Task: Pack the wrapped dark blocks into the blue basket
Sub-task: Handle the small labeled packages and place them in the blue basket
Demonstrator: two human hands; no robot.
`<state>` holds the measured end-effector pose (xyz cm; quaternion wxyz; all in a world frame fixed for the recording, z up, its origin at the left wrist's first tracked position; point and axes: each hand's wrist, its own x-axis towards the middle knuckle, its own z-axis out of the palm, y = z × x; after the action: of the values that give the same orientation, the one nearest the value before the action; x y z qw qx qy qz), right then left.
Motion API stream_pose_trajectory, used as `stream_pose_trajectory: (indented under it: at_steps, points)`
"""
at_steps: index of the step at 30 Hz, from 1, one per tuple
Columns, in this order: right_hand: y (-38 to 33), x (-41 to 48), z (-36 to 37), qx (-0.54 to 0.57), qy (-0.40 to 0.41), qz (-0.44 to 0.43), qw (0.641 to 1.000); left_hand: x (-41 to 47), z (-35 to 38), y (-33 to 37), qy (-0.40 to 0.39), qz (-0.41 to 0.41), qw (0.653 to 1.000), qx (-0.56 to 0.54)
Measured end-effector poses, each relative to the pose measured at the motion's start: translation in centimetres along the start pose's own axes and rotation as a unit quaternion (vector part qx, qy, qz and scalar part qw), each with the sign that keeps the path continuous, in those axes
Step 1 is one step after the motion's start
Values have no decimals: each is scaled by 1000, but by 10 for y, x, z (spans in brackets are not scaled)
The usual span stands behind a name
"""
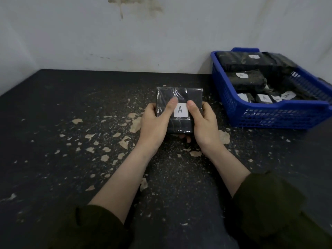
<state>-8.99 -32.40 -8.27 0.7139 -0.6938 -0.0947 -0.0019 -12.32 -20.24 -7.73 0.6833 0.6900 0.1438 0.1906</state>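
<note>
A dark block wrapped in clear film (179, 95), with a white label marked "A", is in the middle of the black table. My left hand (154, 124) grips its left side, thumb on top beside the label. My right hand (203, 124) grips its right side, thumb on top, fingers curled under the block. The blue basket (269, 117) stands at the right by the wall. It holds several wrapped dark blocks (246, 80), some showing "A" labels.
The black table (71, 123) is scuffed, with pale chipped patches across its top. A stained white wall (125, 42) runs along the table's far edge and left side. My dark green sleeves fill the lower corners.
</note>
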Motion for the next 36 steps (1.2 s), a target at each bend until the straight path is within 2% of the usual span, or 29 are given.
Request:
stream_pose_trajectory:
  at_steps: [9,13,19,23,26,31,36]
  points:
    - [-5,-10,-5,29,-82,-10,996,-5,0,2,2,15,1000,-24]
    - [-6,-11,-8,36,-82,-14,996,-7,0,5,-25,0,999,-42]
    - [-5,-10,-7,72,-92,-14,993,-5,1,4,-12,25,999,-32]
    - [-5,-7,-9,45,-78,-12,996,-7,2,5,-26,51,998,-6]
    - [-3,-5,-11,34,-70,-22,997,-9,2,6,-46,29,998,-33]
    - [-3,-5,-14,62,-103,-16,993,-9,2,6,-42,35,998,-18]
    - [-3,-5,-15,35,-114,-24,993,-8,3,7,-35,28,998,-44]
